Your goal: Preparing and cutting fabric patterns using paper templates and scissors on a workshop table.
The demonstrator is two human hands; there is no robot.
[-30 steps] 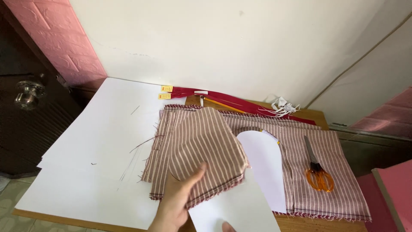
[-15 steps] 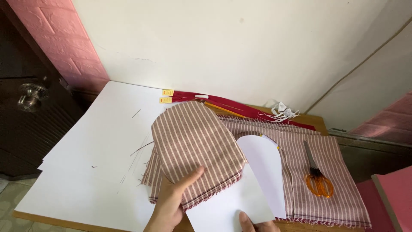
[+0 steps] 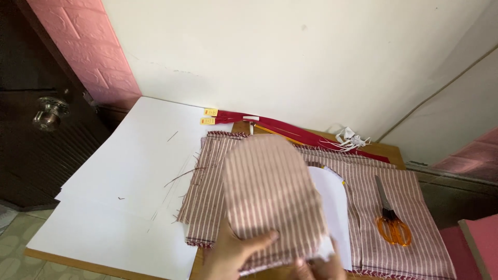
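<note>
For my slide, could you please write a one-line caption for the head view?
Both hands hold a rounded striped fabric piece over matching cloth, orange-handled scissors alongside.

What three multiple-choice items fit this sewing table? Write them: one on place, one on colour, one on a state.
1. Where do the orange-handled scissors lie?
A. On the striped fabric, right of the white paper pattern
B. On the big white board
C. In a hand

2. What colour are the long zipper tapes by the wall?
A. Blue
B. Red
C. Green

3. How is the rounded striped fabric piece held?
A. Lying flat, untouched
B. Rolled into a tube
C. Lifted at its lower edge by the hands

Answers:
1 A: the scissors rest on the flat striped fabric, beside the white paper pattern.
2 B: the tapes are red, with yellow ends.
3 C: the left hand and right hand grip its lower edge.
</note>
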